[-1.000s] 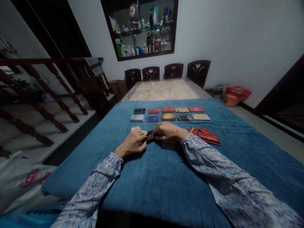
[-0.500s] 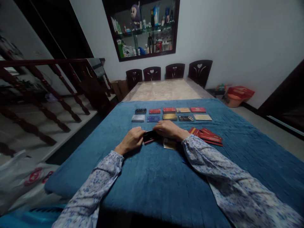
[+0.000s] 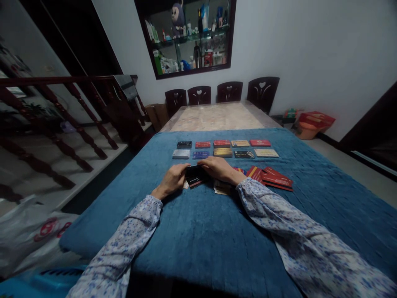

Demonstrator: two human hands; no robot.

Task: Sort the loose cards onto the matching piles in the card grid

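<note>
Closer together now, your left hand (image 3: 171,181) and right hand (image 3: 221,169) each close their grip on an end of the dark card stack (image 3: 194,177), low over the desk's blue cloth (image 3: 198,231) before the card rows (image 3: 223,149). Hold lightly, edges squared, clear of the loose pile (image 3: 221,189) beside your right wrist.

You are wearing the single camera on your head, and it is looking forward and down along your sleeves across the blue-covered desk (image 3: 198,240). It is sitting near your forearms, putting your left hand (image 3: 172,181) and right hand (image 3: 221,169), both gripping the dark cards (image 3: 194,176), at mid-frame, with the chairs (image 3: 229,91) and far wall (image 3: 310,49) rising behind.
</note>
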